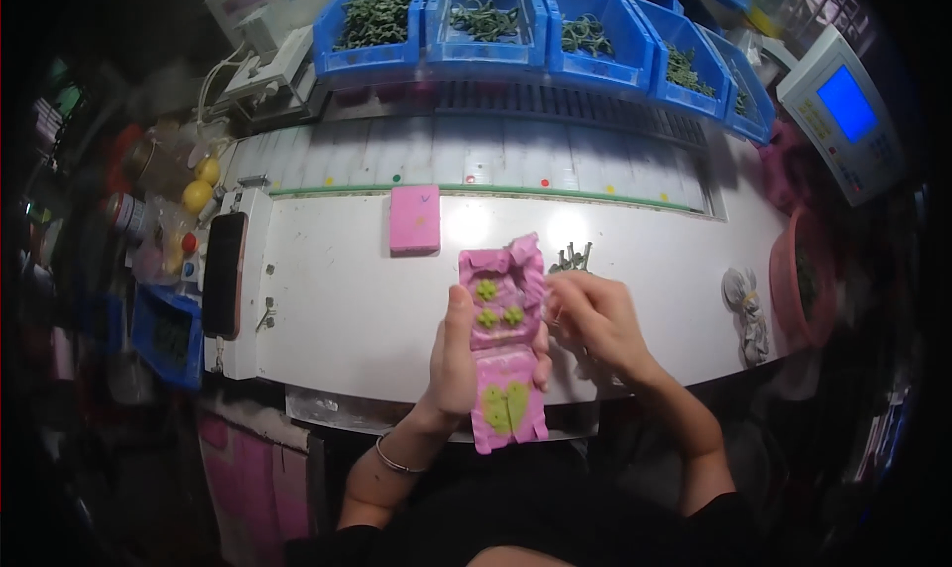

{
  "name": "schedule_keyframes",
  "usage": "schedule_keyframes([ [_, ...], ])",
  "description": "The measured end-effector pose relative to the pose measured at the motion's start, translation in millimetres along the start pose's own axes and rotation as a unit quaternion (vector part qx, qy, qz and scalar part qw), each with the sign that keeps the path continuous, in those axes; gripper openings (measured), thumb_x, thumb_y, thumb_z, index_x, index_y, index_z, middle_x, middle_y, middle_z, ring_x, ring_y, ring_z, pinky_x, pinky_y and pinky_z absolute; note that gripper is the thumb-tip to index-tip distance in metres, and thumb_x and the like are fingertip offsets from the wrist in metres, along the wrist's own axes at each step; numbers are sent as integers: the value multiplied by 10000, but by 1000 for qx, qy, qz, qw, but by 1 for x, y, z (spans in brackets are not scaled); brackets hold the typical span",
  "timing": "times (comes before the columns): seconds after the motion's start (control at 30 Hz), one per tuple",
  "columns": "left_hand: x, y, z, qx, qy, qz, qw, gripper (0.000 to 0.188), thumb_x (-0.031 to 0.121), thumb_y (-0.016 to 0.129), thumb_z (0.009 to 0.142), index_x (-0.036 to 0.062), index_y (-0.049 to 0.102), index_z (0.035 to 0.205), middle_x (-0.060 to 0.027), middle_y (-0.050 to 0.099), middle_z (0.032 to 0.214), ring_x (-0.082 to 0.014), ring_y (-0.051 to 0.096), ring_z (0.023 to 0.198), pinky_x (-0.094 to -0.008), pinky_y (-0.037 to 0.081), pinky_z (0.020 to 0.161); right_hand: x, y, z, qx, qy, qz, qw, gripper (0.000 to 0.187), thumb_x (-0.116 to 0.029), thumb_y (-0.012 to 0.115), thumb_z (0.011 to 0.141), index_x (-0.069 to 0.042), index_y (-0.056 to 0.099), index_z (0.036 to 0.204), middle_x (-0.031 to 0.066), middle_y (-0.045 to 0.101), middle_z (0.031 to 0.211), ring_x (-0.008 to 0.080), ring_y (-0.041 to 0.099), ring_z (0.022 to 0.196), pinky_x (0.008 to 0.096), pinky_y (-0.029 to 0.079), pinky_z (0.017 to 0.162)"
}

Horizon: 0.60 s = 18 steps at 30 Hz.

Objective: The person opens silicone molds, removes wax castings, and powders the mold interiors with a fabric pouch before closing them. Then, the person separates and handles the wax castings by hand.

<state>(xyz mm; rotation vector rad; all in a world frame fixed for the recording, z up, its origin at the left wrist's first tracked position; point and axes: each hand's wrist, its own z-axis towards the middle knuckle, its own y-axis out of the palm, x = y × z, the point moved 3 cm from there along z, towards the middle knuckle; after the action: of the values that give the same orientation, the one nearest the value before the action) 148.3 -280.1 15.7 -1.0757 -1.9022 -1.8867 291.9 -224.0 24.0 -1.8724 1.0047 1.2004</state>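
My left hand [458, 364] grips a pink rubber mould [480, 347] over the near edge of the table, thumb along its left side and fingertips showing at its right. The mould is spread open in two halves. Its upper half has yellow-green flower shapes, its lower half a yellow-green heart-like patch, and a crumpled flap stands at the top right corner. Close by the mould's right edge, my right hand [600, 321] has its fingers pinched together; what they hold, if anything, cannot be made out. Several small dark-green stemmed pieces [572, 257] lie just beyond that hand.
A closed pink block [415, 220] stands farther back on the white table [332, 289]. Blue bins [486, 54] with green pieces line the back. A phone [226, 275] lies left. At right are a tied plastic bag [749, 314], a pink basin [790, 270] and a blue-screened device [843, 111].
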Motion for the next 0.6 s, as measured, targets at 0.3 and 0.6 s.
schedule_keyframes([
  [0.3, -14, -45, 13, 187, 9, 141, 972, 671, 554, 151, 939, -2, 524, 898, -107, 570, 729, -215, 587, 551, -344, 513, 540, 45, 5, -43, 87, -246, -517, 815, 596, 1, 609, 668, -30, 479, 1249, 153, 474, 1233, 297, 497, 981, 385, 385, 839],
  [0.6, -15, -33, 21, 187, 106, 265, 940, 608, 405, 194, 991, -38, 600, 898, -94, 623, 746, -131, 586, 624, -253, 495, 576, 20, 33, -25, 146, -424, -531, 719, 449, -75, 563, 723, -30, 560, 1169, 115, 519, 1271, 214, 525, 902, 312, 395, 781],
])
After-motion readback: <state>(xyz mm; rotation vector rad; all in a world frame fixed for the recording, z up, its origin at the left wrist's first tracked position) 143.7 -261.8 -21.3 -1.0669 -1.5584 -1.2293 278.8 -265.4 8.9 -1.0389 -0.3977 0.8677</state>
